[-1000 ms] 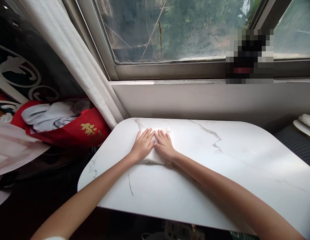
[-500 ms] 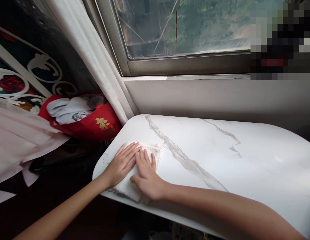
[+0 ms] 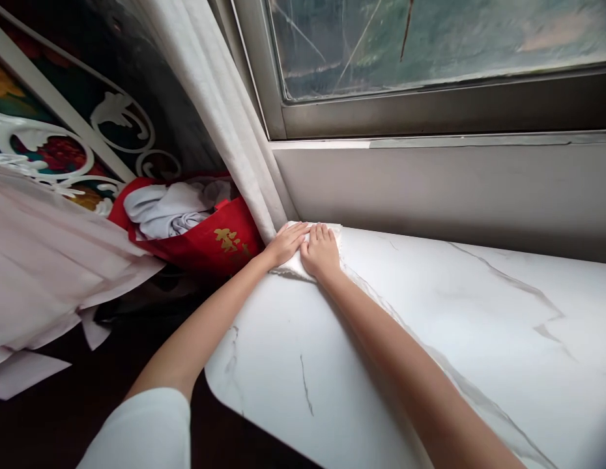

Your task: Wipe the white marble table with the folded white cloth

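Cloth [image 3: 296,266] and both hands have moved from the near left edge to the far left corner of the table [image 3: 268,352], beside the curtain [image 3: 210,85]. Left hand [image 3: 286,244] and right hand [image 3: 322,251] lie flat on the cloth, unclenched, hiding its middle. Table cut off at right. Count: one cloth, two hands, one curtain, one red bag [image 3: 195,251].

A big window of clear, streaky glass [image 3: 430,45] sits in a grey metal frame [image 3: 430,107]. Under it is a plain, pale wall [image 3: 430,195], a bit shadowy. A long off-white cloth curtain [image 3: 219,111] hangs beside the window. On the left are white curly bars [image 3: 61,104] with bright colours behind. Down low there, it is very dark.
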`<state>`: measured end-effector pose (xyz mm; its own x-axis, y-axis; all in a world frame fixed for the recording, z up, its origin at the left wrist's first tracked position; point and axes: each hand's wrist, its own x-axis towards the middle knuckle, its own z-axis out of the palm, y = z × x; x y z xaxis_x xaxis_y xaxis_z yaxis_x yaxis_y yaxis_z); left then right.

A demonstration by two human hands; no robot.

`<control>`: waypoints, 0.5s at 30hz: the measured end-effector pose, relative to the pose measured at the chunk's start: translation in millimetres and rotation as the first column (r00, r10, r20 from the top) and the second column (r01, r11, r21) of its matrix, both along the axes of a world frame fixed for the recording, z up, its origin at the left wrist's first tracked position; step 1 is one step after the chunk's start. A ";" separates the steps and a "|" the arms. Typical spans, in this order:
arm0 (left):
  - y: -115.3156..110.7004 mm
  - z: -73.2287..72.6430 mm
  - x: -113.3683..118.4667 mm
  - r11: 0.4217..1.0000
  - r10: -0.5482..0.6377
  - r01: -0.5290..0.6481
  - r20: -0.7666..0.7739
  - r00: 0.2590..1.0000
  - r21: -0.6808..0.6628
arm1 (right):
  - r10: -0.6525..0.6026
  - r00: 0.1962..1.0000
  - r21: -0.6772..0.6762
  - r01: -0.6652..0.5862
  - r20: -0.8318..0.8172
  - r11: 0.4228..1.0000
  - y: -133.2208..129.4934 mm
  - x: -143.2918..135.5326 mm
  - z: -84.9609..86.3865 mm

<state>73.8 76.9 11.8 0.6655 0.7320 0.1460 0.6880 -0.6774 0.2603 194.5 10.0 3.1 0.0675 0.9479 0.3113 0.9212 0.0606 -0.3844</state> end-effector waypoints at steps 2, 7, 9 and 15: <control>16.3 -0.4 1.6 1.000 -0.012 0.013 0.013 1.000 -0.017 | -0.031 0.999 0.015 0.031 0.008 0.999 13.8 -2.3 -1.3; 33.7 -5.4 -1.4 1.000 0.007 -0.007 0.016 1.000 -0.007 | -0.041 0.999 0.048 0.040 0.027 0.998 29.8 -7.3 -2.8; 33.6 -6.6 -2.2 1.000 0.001 -0.001 0.009 1.000 0.007 | -0.034 0.999 0.052 0.032 0.036 0.998 29.3 -7.5 -3.6; 11.0 -4.9 -16.1 1.000 -0.019 0.019 0.001 1.000 0.025 | 0.013 1.000 0.028 -0.014 0.024 1.000 6.2 -17.1 -2.7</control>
<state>57.7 87.8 6.9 0.6787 0.7156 0.1649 0.6749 -0.6963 0.2442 177.4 16.2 0.4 0.0473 0.9395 0.3392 0.9290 0.0834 -0.3606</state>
